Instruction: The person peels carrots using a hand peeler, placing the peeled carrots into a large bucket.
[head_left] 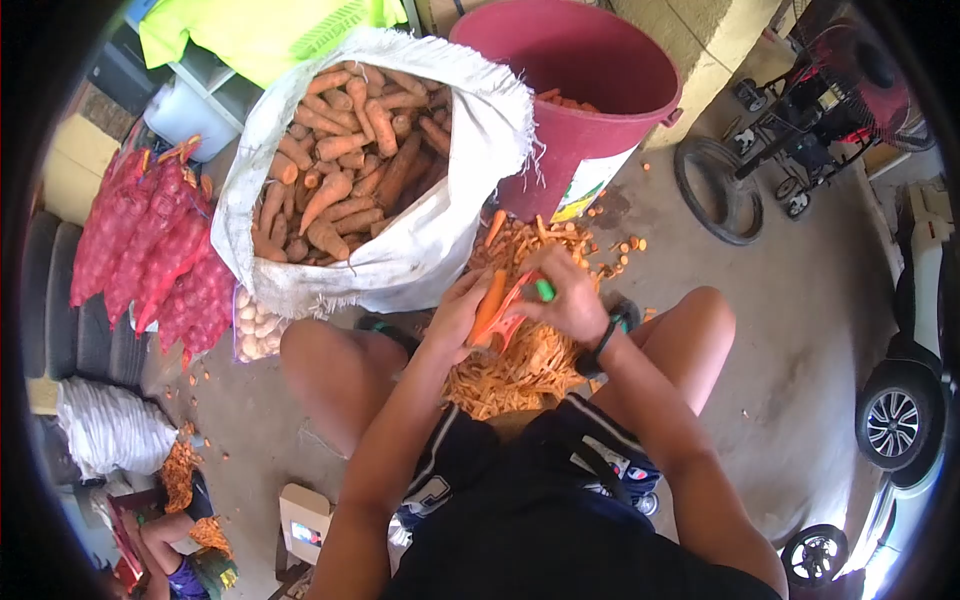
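My left hand (460,308) is wrapped around a carrot (492,298) with bright orange, peeled-looking sides, held at a slant over my lap. Against the carrot's right side lies a red peeler (513,306), gripped by my right hand (572,296); a green part (545,290) shows by my fingers. Beneath both hands, a heap of carrot peelings (520,370) spreads between my feet. Ahead stands an open white sack (400,290) full of unpeeled carrots (350,170). Beside it, a dark red tub (540,150) has carrots inside.
Red mesh bags of onions (150,240) and a bag of pale bulbs (258,325) stand left, near stacked tires (62,290). Another person (165,545) sits lower left by more peelings (180,470). A loose tire (720,190) and a car wheel (892,422) are right.
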